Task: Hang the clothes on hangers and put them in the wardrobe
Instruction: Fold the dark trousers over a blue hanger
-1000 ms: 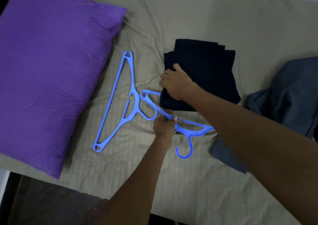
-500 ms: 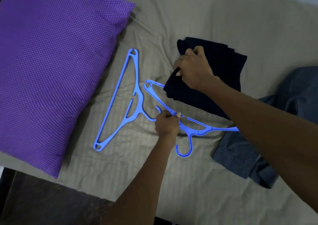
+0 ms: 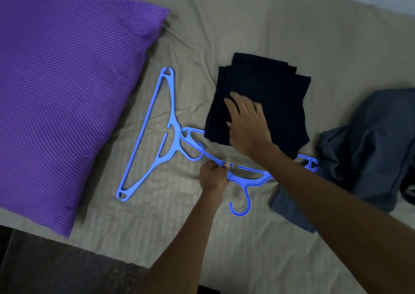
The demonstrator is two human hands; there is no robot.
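Observation:
A folded dark navy garment [image 3: 265, 87] lies on the bed, draped over the bar of a blue plastic hanger [image 3: 244, 179] whose hook points toward me. My left hand [image 3: 213, 176] grips that hanger's left shoulder arm. My right hand [image 3: 247, 125] rests flat on the navy garment with its fingers spread and straight. A second blue hanger [image 3: 166, 118] lies loose to the left, its hook under the first hanger's tip. A grey-blue garment [image 3: 370, 149] sits crumpled at the right, touching the first hanger's right end.
A large purple dotted pillow [image 3: 67, 80] fills the left side of the bed. The beige sheet [image 3: 224, 24] is wrinkled. The bed's near edge runs along the bottom, with dark floor [image 3: 56, 266] at the lower left.
My right hand let go of the navy garment's lifted edge and now lies flat on it; the garment sits over the hanger bar. My left hand kept its grip on the hanger.

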